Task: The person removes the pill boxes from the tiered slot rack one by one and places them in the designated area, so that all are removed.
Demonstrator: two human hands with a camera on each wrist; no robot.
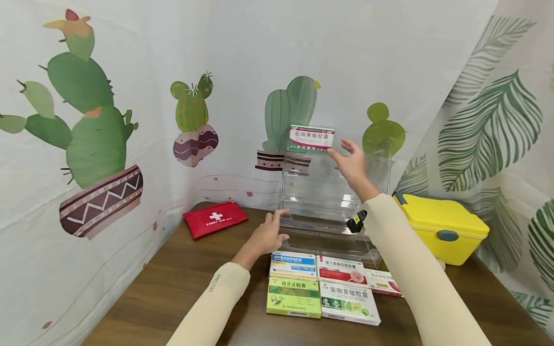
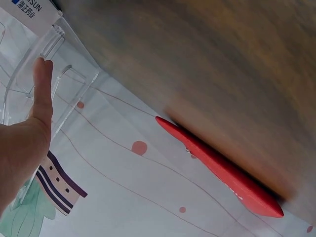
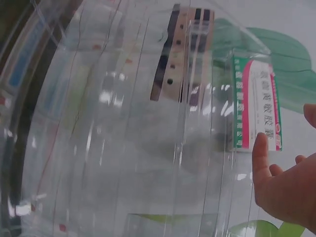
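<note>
A green, white and pink medicine box (image 1: 311, 138) stands upright on the top tier of a clear acrylic display rack (image 1: 298, 223). My right hand (image 1: 352, 163) is at its right end, fingers spread and not curled round it; in the right wrist view the thumb tip overlaps the box front. Lower down, my left hand (image 1: 265, 235) is by the rack's left side with the index finger extended; in the left wrist view, fingers (image 2: 42, 89) overlap the clear plastic. In front of the rack lie a blue-and-white box (image 1: 293, 265), a red-and-white box (image 1: 339, 271), a green box (image 1: 293, 298) and a white-and-green box (image 1: 349, 303).
Another red-and-white box (image 1: 382, 281) lies to the right, partly behind my right sleeve. At the back left of the wooden table (image 1: 147, 288) is a red first aid pouch (image 1: 215, 219). A yellow case (image 1: 441, 223) stands to the right. Cactus-print cloth (image 1: 242, 48) hangs behind.
</note>
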